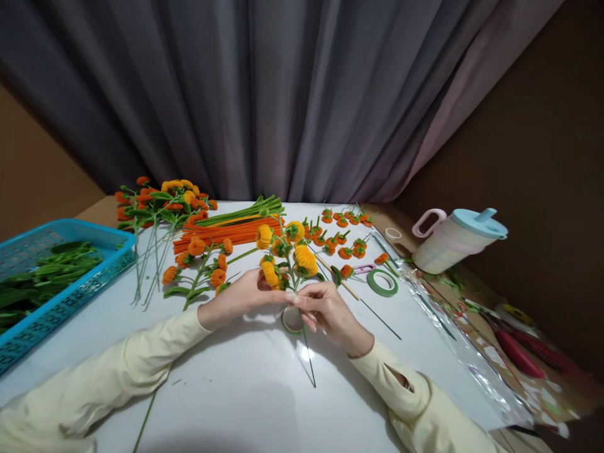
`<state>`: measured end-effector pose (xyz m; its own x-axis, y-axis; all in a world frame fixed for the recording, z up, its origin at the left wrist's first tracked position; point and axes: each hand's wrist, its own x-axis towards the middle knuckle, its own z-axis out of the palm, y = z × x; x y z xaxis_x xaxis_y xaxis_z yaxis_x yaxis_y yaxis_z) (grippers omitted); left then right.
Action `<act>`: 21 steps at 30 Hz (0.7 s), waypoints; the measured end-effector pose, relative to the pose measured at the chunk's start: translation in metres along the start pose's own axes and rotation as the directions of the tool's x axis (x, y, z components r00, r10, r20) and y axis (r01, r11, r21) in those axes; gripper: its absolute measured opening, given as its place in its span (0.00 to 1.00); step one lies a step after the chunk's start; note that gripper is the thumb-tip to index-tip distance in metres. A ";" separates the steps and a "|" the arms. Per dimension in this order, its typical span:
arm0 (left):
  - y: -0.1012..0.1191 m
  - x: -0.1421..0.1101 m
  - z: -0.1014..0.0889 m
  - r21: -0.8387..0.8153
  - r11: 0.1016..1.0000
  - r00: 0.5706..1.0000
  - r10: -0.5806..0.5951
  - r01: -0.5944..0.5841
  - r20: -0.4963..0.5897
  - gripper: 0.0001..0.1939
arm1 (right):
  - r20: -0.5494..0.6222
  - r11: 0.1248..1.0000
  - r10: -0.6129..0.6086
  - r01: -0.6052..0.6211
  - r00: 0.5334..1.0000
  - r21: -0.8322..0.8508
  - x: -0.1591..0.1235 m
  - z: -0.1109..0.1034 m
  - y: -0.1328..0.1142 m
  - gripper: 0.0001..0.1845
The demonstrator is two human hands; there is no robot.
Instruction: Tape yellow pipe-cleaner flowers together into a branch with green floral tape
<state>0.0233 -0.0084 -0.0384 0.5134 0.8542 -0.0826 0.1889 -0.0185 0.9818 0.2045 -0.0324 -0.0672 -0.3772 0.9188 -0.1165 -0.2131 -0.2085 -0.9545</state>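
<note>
My left hand (243, 294) pinches the green stem of a spray of fuzzy yellow pipe-cleaner flowers (306, 260) just below its blooms. Its fingertips meet those of my right hand (333, 314), which is also closed at the stem. A bare dark wire end (309, 358) slants down below the fingers. Right under my hands is a roll of green floral tape (284, 322), partly hidden; whether its strip runs up to the stem, I cannot tell. An orange flower spray (218, 277) lies left of my left hand.
Orange pipe cleaners (245, 233) and small pumpkin-like heads (345, 253) lie behind. A blue basket (70, 321) with green leaves stands left, near a flower pile (160, 204). At right are another tape roll (382, 283), a lidded cup (453, 242) and red-handled pliers (519, 352).
</note>
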 end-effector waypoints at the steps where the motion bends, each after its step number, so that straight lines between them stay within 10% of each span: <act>1: 0.001 0.000 -0.003 0.127 0.992 0.997 0.010 -0.001 -0.071 0.18 | -0.033 1.000 -0.021 0.020 0.999 -0.017 -0.001 0.000 -0.001 0.12; 4: 0.005 -0.005 -0.007 0.569 0.821 0.937 0.222 -0.032 -0.268 0.14 | -0.153 0.983 -0.122 0.098 0.981 -0.158 -0.004 0.004 -0.003 0.13; 7: 0.003 -0.010 -0.001 0.693 0.705 0.905 0.380 -0.149 -0.192 0.15 | -0.232 0.894 -0.272 0.156 0.934 -0.421 -0.007 0.011 0.000 0.16; 14: -0.014 0.000 0.024 0.215 0.977 0.936 0.074 0.002 -0.344 0.20 | -0.259 0.761 -0.411 0.172 0.874 -0.625 -0.011 0.026 0.010 0.16; 21: -0.013 -0.002 0.030 -0.271 0.962 0.954 -0.115 0.038 -0.277 0.11 | -0.297 0.790 -0.378 0.139 0.877 -0.597 -0.011 0.027 0.016 0.16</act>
<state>0.0449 -0.0259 -0.0558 0.2362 0.9608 -0.1448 -0.0255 0.1551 0.9876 0.1805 -0.0548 -0.0731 0.0171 0.9840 0.1774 0.3178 0.1629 -0.9341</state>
